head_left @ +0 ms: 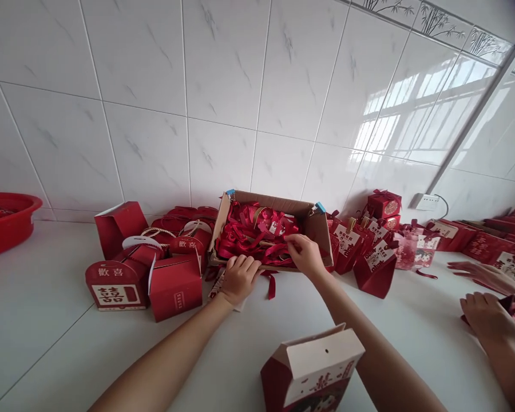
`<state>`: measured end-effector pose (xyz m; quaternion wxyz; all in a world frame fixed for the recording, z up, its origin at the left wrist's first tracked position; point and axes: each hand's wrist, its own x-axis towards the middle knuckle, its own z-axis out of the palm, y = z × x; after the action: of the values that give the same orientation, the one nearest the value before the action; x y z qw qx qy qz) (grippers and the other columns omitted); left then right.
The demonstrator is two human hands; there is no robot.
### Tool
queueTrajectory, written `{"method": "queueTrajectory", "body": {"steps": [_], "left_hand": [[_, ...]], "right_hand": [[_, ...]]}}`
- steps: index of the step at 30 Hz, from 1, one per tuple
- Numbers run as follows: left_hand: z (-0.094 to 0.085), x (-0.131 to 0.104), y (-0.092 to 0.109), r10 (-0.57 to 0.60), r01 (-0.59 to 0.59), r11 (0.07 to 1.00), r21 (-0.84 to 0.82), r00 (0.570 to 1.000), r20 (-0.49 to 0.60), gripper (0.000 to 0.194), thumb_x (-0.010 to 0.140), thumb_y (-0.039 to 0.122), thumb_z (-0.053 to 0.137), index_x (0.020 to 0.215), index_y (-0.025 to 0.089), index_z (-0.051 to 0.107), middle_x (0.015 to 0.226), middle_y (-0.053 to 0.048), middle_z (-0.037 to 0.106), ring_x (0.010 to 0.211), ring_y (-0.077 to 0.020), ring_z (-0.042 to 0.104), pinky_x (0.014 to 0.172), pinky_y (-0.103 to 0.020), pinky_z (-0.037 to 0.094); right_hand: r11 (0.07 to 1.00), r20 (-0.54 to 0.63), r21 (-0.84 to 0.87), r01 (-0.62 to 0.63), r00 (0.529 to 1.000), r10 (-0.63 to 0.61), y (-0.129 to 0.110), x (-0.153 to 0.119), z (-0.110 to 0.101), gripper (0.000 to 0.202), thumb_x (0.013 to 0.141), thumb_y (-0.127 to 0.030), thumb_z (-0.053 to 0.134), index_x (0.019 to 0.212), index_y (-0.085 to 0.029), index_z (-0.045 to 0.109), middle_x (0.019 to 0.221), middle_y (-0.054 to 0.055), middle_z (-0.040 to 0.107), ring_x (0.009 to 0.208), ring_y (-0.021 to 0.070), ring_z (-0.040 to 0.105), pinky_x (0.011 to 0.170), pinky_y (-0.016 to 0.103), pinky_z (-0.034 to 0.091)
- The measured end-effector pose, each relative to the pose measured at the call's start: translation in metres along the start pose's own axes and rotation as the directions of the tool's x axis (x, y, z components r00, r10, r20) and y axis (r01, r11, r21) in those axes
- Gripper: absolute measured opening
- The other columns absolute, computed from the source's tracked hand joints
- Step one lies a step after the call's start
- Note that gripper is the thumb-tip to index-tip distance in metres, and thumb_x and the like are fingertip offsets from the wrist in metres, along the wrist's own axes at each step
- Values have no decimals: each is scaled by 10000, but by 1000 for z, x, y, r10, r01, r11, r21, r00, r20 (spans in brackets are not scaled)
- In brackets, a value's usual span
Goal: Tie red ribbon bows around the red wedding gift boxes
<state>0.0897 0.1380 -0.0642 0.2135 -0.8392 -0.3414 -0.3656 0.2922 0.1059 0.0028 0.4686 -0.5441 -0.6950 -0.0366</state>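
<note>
A cardboard box (214, 240) full of tangled red ribbons (244, 237) stands against the tiled wall. My left hand (239, 278) lies at its front edge, with the fingers curled over the rim. At the box's right side, my right hand (304, 252) reaches in, thumb and fingers pinched on a red ribbon. One loose ribbon end (272, 286) hangs over the front onto the table. Below my hands, near me, a red and white gift box (321, 366) stands upright with a small hole in its pale top flap. A printed card partly shows under my left hand.
Several red gift boxes (175, 289) stand left, beyond them a red basin (8, 226). More decorated boxes (375, 266) stand right, by a white power strip (424, 201). Another person's hands (489, 315) work at the right edge. Blue-and-silver clips (317, 209) grip the carton's back corners.
</note>
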Motion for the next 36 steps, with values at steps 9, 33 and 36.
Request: {"method": "queueTrajectory", "body": {"steps": [9,33,36], "left_hand": [[6,-2,-1,18,-17,1000,12,993,-114,119,888,278,548,866,194,628,761,-31,636,755,-203,509,700,-354,297],[-6,20,0,-65,68,996,-50,996,63,127,880,274,536,966,193,585,934,-63,620,908,-244,507,834,-397,329],[-7,32,-4,-69,77,994,-80,993,92,147,863,268,552,988,196,577,988,-71,615,967,-257,503,875,-418,331]], "right_hand": [[982,122,-105,-154,978,167,5,33,38,184,790,-219,618,961,-175,668,843,69,717,798,205,661,745,297,491],[660,-178,733,-167,889,422,-36,12,-73,274,633,-321,797,841,-163,715,761,40,733,763,173,705,767,310,569],[716,-351,695,-62,840,414,-55,0,-101,263,616,-287,817,838,-178,728,754,29,730,748,177,706,736,315,584]]}}
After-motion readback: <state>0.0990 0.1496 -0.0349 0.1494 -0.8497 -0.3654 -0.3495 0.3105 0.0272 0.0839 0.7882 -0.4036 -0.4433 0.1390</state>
